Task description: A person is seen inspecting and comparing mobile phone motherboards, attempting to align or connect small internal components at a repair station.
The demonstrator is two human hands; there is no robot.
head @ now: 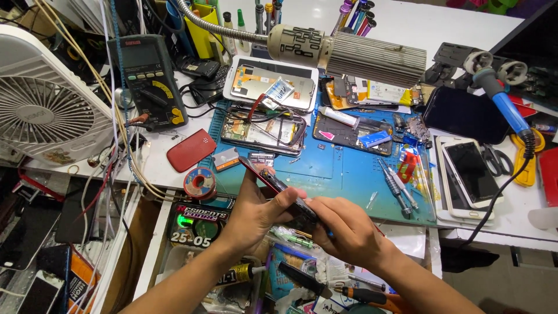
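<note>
Hands on a red-framed phone, both gripping it tight over the near edge of the blue mat.

My left hand [256,212] clasps the red phone [278,189] from below, thumb along its glossy edge, while my right hand [343,229] pinches its lower end — the phone sits tilted between the two, just above the matte blue rubber mat [343,174]. Beyond my hands lie two opened phone bodies with bare metal frames, and to my right two slim metal screwdrivers [398,186] rest side by side. Further right lie two smooth white phones [468,174], stacked. Left of my left hand sit one round solder spool [200,183] and one curved red back cover [190,150]; one ribbed white fan [43,99] stands further off.
</note>
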